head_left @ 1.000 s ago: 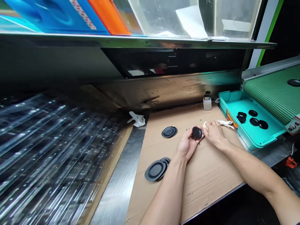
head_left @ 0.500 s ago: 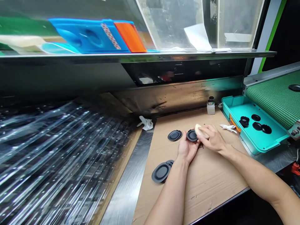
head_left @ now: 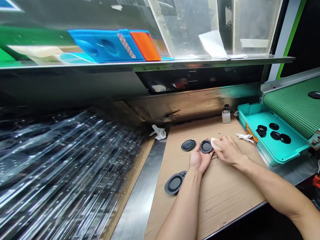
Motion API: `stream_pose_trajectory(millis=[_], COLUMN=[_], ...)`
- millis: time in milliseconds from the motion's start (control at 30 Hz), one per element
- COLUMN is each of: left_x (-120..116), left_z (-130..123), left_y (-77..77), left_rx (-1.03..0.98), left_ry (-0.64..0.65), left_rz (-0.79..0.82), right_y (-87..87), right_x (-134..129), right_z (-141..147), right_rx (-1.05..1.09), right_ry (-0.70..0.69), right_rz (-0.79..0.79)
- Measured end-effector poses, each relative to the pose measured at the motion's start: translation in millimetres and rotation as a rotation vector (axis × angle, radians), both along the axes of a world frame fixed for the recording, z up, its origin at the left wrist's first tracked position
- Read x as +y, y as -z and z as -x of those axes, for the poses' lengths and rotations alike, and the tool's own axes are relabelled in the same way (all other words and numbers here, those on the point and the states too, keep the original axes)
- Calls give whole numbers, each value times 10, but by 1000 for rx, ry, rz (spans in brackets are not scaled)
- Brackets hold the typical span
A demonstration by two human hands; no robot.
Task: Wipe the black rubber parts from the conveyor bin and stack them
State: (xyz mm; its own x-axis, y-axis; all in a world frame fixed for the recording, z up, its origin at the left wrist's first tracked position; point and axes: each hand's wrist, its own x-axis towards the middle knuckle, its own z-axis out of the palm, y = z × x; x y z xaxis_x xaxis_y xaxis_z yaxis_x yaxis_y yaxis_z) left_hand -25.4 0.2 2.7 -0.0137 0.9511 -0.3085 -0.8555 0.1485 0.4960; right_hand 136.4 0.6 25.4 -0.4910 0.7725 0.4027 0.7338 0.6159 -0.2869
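My left hand (head_left: 200, 162) holds a round black plastic part (head_left: 206, 146) above the cardboard sheet (head_left: 225, 190), its fingers curled under the rim. Against the right edge of that part is a cream-coloured pad (head_left: 215, 144), pinched in my right hand (head_left: 229, 151). Another black part (head_left: 188, 145) lies on the cardboard just left of my left hand. Nearer to me, beside my left forearm, rest overlapping black parts (head_left: 174, 184), partly hidden by the arm.
A teal bin (head_left: 280, 153) with several black discs stands at the right, below a green conveyor belt (head_left: 292, 100). A small bottle (head_left: 226, 116) stands at the back. Crumpled white cloth (head_left: 159, 132) lies left of the cardboard. Clear plastic trays (head_left: 62, 173) fill the left. A shelf (head_left: 175, 63) overhangs.
The pad in my right hand has shifted slightly right, uncovering more of the black part in my left hand. The whole view has moved slightly.
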Motion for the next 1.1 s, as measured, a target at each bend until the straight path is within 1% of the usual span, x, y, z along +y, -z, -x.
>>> stream_pose_trajectory(millis=[33, 100, 133, 200, 300, 400, 467, 533, 600, 700, 767, 833, 900, 967, 1033, 1100], left_x=[1, -3, -6, -17, -37, -57, -68, -73, -72, -61, -57, -58, -64, -73, -84, -93], left_z=[-5, -40, -68, -131, -216, -277, -308, -330, -336, -318, -294, -269, -250, -236, -215, -178], left_y=[2, 5, 6, 3, 1, 10, 15, 11, -6, -41, -54, -55, -48, -41, -39, -42], left_rx=[-2, -16, -24, -34, -20, 1, 9, 19, 24, 17, 6, 2, 23, 63, 85, 69], left_ry=[-8, -4, 6, 26, 32, 2, 25, 92, 153, 168, 141, 85, 24, -15, -13, 22], left_rz=[-4, -16, -26, -63, -101, -78, -74, -84, -84, -64, -65, -70, -65, -60, -58, -50], right_y=[14, 45, 59, 80, 60, -26, -82, -109, -107, -91, -91, -97, -98, -94, -97, -111], right_x=[46, 118, 138, 141, 80, -26, -97, -143, -157, -146, -133, -104, -43, 40, 114, 153], right_z=[-20, -33, -26, 2, 40, 83, 142, 224, 301, 344, 302, 213, 100, -8, -87, -128], right_rx=[108, 324, 400, 456, 396, 282, 174, 64, -17, -57, -56, -65, -82, -82, -51, -8], right_ry=[52, 102, 108, 105, 145, 218, 230, 241, 283, 315, 274, 238, 286, 388, 449, 452], right_rz=[10, 55, 91, 174, 258, 353, 406, 401, 365, 339, 344, 362, 374, 362, 337, 321])
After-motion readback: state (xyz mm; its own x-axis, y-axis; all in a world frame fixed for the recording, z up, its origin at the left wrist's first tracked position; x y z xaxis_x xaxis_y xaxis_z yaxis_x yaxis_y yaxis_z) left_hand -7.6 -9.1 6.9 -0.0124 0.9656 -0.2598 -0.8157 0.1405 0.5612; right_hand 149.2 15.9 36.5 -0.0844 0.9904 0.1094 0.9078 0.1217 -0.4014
